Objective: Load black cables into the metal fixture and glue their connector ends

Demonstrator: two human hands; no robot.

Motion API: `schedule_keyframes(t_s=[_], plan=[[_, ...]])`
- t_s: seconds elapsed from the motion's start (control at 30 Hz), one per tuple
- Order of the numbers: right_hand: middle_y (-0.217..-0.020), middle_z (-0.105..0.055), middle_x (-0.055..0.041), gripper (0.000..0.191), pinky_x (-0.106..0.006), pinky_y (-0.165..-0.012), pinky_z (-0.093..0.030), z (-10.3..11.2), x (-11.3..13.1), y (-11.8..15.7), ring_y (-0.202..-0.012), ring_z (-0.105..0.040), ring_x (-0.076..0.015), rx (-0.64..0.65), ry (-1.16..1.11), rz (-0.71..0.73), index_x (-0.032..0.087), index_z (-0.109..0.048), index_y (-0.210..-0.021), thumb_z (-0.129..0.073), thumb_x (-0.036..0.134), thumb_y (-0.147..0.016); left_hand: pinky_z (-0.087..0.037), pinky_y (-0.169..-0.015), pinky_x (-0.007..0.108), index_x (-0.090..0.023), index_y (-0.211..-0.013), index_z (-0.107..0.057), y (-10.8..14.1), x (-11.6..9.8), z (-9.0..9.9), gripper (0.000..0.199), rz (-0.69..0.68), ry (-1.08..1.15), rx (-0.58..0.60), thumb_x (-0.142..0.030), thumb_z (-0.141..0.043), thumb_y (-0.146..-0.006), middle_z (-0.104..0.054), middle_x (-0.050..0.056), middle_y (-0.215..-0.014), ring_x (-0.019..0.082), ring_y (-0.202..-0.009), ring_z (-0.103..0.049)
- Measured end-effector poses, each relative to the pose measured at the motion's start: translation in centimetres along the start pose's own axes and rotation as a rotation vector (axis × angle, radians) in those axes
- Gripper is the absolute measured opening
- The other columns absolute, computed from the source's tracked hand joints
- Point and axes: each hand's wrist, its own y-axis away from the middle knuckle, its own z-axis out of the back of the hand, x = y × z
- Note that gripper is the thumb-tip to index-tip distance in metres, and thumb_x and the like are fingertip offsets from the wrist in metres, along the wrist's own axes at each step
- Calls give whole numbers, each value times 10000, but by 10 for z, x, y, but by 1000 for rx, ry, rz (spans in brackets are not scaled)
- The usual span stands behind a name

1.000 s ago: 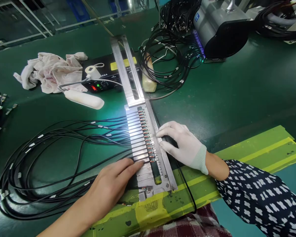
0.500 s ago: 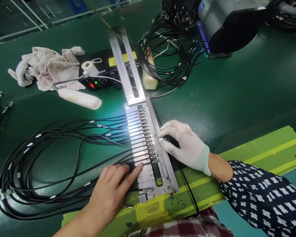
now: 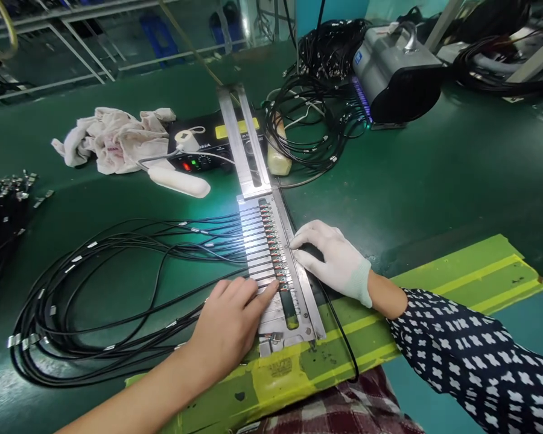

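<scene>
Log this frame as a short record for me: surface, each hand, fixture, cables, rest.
surface: green tabletop
left hand: bare, a fingertip at the near end of the row of cable ends
right hand: white-gloved, fingertips at the fixture's right-hand rail
fixture: slotted metal fixture, between the hands
cables: black cables, looped at left, ends side by side across the fixture
rest: crumpled cloth, black control box, grey housing beyond
grip: left, cannot tell whether it pinches anything

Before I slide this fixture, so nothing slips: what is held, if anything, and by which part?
Right hand: fingertips against the metal fixture, at its side rail. Left hand: thumb near the lowest slotted connector. Whether either grips can't be told.
</scene>
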Motion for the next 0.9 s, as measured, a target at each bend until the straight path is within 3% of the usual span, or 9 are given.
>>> schedule_keyframes(t_s=[0.2, 0.33, 0.4, 0.63, 0.77, 0.9], plan=[[-1194, -565, -38, 261, -444, -999, -393, 4, 3, 19, -1129, -521, -230, 38, 30, 22, 263, -579, -1150, -577, 180, -903, -348, -778, 353, -153, -1284, -451, 22, -5, 14, 356, 52, 175, 12, -87, -403, -937, -594, 66, -956, 198, -844, -482], [-1191, -572, -37, 265, -458, -1001, -388, 5, 3, 28, -1130, -525, -234, 39, 31, 25, 272, -564, -1160, -551, 181, -911, -378, -779, 333, -198, -1091, -526, 49, -9, 18, 167, 171, 362, 118, -152, -459, -946, -577, 65, -1007, 204, -904, -489], [-1162, -584, -33, 235, -460, -986, -394, 5, 3, 27, -1109, -538, -231, 35, 24, 16, 268, -572, -1120, -547, 171, -907, -394, -753, 317, -204, -1016, -535, 56, -10, 17, 120, 237, 407, 114, -155, -446, -952, -571, 57, -962, 197, -881, -493], [-1158, -588, -21, 218, -457, -982, -389, 5, 3, 24, -1109, -539, -226, 44, 18, 2, 273, -579, -1093, -557, 167, -904, -440, -794, 300, -177, -1031, -562, 43, -7, 15, 148, 228, 401, -102, -97, -484, -934, -582, 61, -938, 167, -876, -526], [-1160, -594, -24, 217, -461, -982, -390, 4, 2, 24, -1111, -541, -233, 41, 19, 4, 274, -579, -1092, -556, 170, -903, -469, -836, 288, -193, -1089, -583, 39, -8, 20, 205, 216, 461, -99, -100, -486, -934, -612, 69, -986, 163, -912, -576], [-1163, -594, -31, 222, -465, -973, -392, 5, 2, 23, -1115, -539, -239, 51, 11, 11, 276, -578, -1102, -544, 175, -908, -502, -799, 230, -241, -1085, -600, 52, 6, 34, 192, 282, 572, -41, -162, -496, -944, -651, 37, -978, 150, -916, -613]])
